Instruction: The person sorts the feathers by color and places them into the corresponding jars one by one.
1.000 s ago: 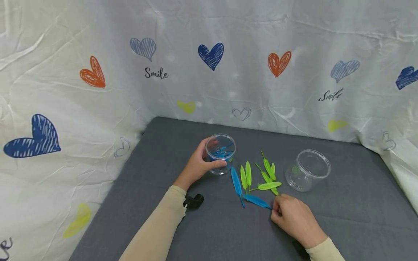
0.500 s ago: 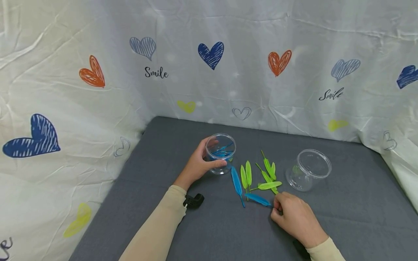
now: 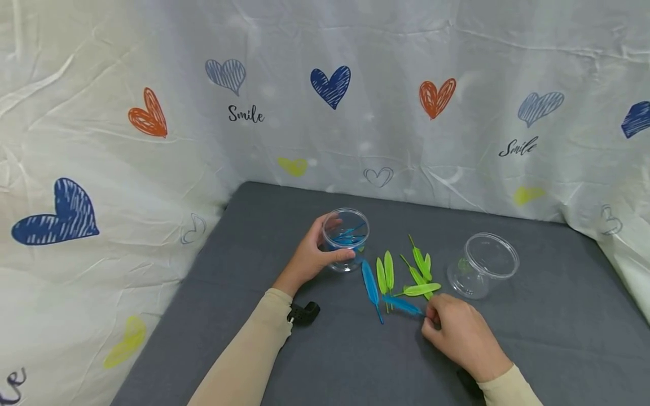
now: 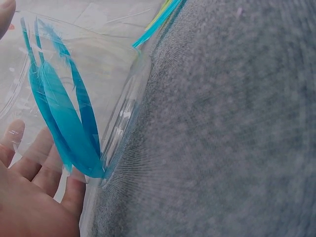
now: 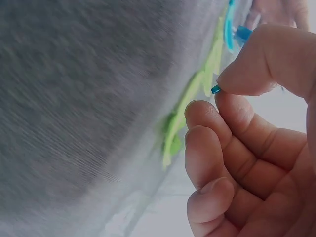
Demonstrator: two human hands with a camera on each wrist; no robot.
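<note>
My left hand [image 3: 316,252] grips a clear plastic jar [image 3: 345,264] from its left side, the thumb across the front. Inside the jar stand several blue feathers [image 4: 66,118], quills up. Between thumb and index finger my right hand [image 3: 461,332] pinches the quill of another blue feather [image 3: 403,305]; the quill's end [image 5: 216,89] pokes out past the fingertips in the right wrist view. Just right of the jar one more blue feather [image 3: 370,285] lies on the cloth. Several green feathers [image 3: 418,289] are spread between the two hands, partly overlapping.
A second clear jar [image 3: 469,279] stands at the right, behind my right hand, with a bit of green showing at its wall. Dark grey cloth [image 3: 355,361] covers the table. A white curtain [image 3: 386,135] printed with hearts hangs along the back and left.
My right hand has shifted slightly away from me, and the pinched blue feather has risen a little, its vane now overlapping the green quills. The left hand keeps its grip on the jar.
</note>
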